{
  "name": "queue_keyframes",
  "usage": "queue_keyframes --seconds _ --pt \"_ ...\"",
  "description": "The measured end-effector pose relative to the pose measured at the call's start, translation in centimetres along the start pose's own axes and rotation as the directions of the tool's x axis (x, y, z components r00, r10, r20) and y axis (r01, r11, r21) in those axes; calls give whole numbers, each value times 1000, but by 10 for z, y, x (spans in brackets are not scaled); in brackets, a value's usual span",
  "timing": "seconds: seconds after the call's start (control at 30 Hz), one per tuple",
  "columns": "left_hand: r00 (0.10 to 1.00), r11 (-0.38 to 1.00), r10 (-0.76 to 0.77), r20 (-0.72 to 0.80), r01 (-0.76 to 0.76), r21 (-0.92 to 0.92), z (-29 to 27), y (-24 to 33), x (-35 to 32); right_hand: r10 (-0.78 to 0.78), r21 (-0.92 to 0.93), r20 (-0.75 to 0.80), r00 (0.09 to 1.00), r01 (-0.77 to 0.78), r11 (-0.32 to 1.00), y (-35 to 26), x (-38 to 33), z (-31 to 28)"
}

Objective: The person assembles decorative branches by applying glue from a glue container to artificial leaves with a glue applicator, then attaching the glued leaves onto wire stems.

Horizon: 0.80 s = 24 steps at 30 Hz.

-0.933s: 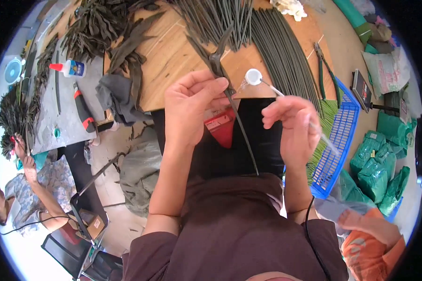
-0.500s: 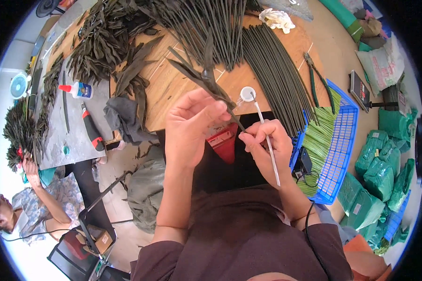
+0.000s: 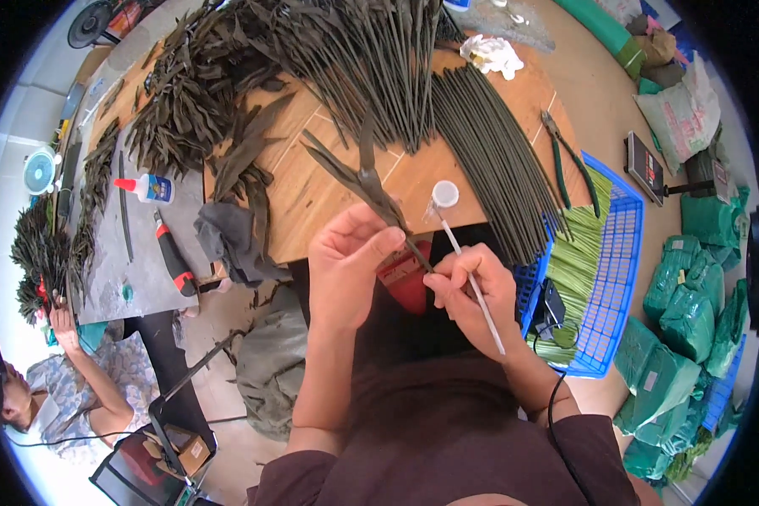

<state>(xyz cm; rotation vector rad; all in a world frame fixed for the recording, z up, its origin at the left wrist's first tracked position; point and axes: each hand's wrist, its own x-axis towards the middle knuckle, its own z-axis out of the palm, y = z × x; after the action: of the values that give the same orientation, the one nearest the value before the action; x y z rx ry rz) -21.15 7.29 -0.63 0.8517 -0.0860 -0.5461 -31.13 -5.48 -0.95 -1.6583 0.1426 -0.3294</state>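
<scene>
Between my thumb and fingers, my left hand pinches a dark green-brown leaf sprig, its long leaves fanning up and to the left. My right hand holds the lower end of the sprig's stem between thumb and forefinger. Tucked through the same hand is a thin white stick, slanting up toward a small white round cup at the table edge. The stick's upper end lies just below the cup's rim. Clear film or glue clings beside the cup. A red pointed object shows behind the stem.
Dark stems and a leaf pile cover the wooden table. Pliers lie right, beside a blue basket of green stems. Left are a glue bottle and a red-black tool; another person works there.
The stick's upper end has come out of the cup to just below its rim. My hands sit slightly lower in the picture, and the whole view has shifted a little.
</scene>
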Motion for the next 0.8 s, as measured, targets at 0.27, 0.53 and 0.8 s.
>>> queue_keyframes --seconds 0.27,0.53,0.8 --pt "990 980 -37 137 62 -189 -5 1 9 98 124 44 994 -103 987 -8 6 0" --pt "967 978 -24 252 76 -196 -2 0 13 106 124 -65 992 -97 987 -22 6 -2" --pt "973 957 120 196 -61 -283 3 0 13 -299 -246 -85 951 271 931 -22 10 -10"
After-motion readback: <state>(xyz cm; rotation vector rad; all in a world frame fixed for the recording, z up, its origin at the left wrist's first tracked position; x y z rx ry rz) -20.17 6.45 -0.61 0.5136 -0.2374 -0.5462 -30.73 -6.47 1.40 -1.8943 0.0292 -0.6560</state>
